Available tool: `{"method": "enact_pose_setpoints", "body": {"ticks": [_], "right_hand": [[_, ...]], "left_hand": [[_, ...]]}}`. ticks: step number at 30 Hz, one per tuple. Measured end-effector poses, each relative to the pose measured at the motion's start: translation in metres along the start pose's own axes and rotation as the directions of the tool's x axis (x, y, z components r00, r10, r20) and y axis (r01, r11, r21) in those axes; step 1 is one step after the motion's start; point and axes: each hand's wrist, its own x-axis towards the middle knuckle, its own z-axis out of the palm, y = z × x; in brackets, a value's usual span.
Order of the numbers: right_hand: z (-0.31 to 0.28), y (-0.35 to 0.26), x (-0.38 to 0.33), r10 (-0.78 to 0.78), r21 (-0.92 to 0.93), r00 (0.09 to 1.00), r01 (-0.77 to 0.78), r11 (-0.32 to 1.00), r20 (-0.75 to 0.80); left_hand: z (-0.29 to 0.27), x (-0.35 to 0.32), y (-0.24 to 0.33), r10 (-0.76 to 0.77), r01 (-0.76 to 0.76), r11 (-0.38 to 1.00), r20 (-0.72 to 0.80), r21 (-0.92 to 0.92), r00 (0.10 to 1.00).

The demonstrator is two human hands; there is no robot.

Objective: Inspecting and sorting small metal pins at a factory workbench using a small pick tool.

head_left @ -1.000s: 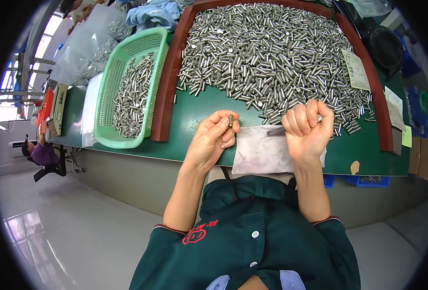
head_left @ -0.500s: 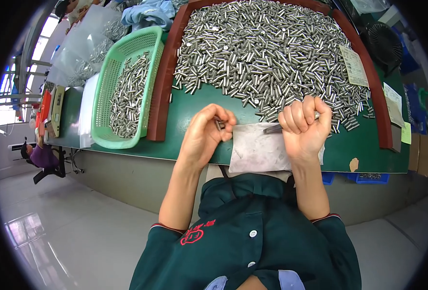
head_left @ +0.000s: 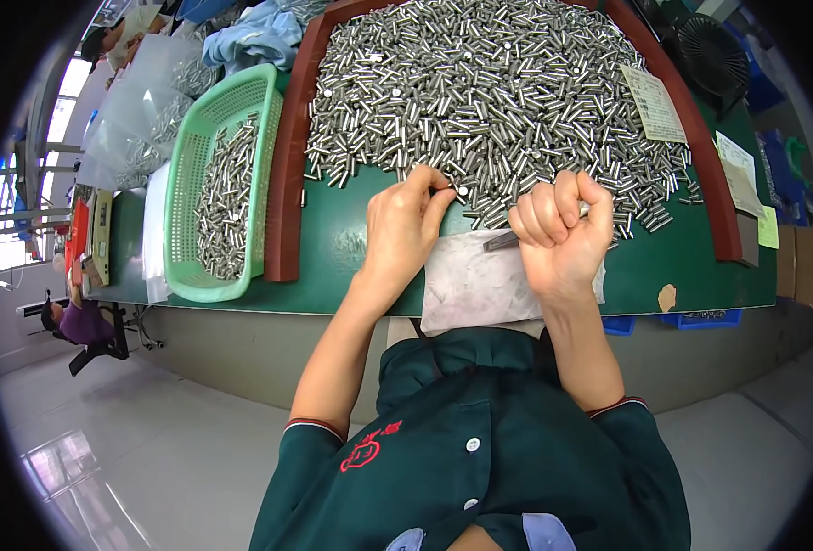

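1. Metal pins [head_left: 480, 101] lie heaped before you on the green table [head_left: 333, 266], with more inside the green basket [head_left: 171, 220].
2. A red-brown rail [head_left: 282, 202] stands between heap and basket; a paper slip [head_left: 654, 103] covers some pins at the right.
3. Your left hand [head_left: 402, 216] has thumb and forefinger close together at the heap's near edge; you cannot tell whether they grip a pin.
4. Your right hand [head_left: 563, 234] is curled around a grey bar [head_left: 500, 241] above the pale cloth [head_left: 466, 280].
5. One second ago, your left fingers held a pin beside the cloth; your right fist keeps its grip.
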Motion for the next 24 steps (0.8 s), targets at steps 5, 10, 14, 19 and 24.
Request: {"method": "enact_pose_setpoints", "body": {"ticks": [5,10,14,19,24], "right_hand": [[0.001,-0.003,0.000,0.001,-0.002,1.000,-0.001,1.000,-0.013],[0.002,0.000,0.002,0.019,-0.012,1.000,-0.019,1.000,0.016],[0.003,0.003,0.001,-0.031,-0.067,0.997,0.035,0.997,0.070],[0.012,0.018,-0.004,-0.012,-0.162,0.988,0.036,0.986,0.151],[0.011,0.029,-0.001,-0.009,-0.153,0.993,0.027,0.988,0.115]], "left_hand": [[-0.013,-0.011,0.011,-0.138,0.141,0.986,0.046,-0.089,0.989],[-0.010,-0.034,0.020,-0.142,0.142,0.990,0.040,0.006,0.989],[-0.011,-0.046,0.016,-0.101,0.102,0.988,-0.009,0.114,0.995],[-0.018,-0.050,0.018,-0.074,0.072,0.997,0.076,0.026,0.994],[-0.011,-0.053,0.012,-0.058,0.058,0.998,0.033,0.021,0.998]]}}
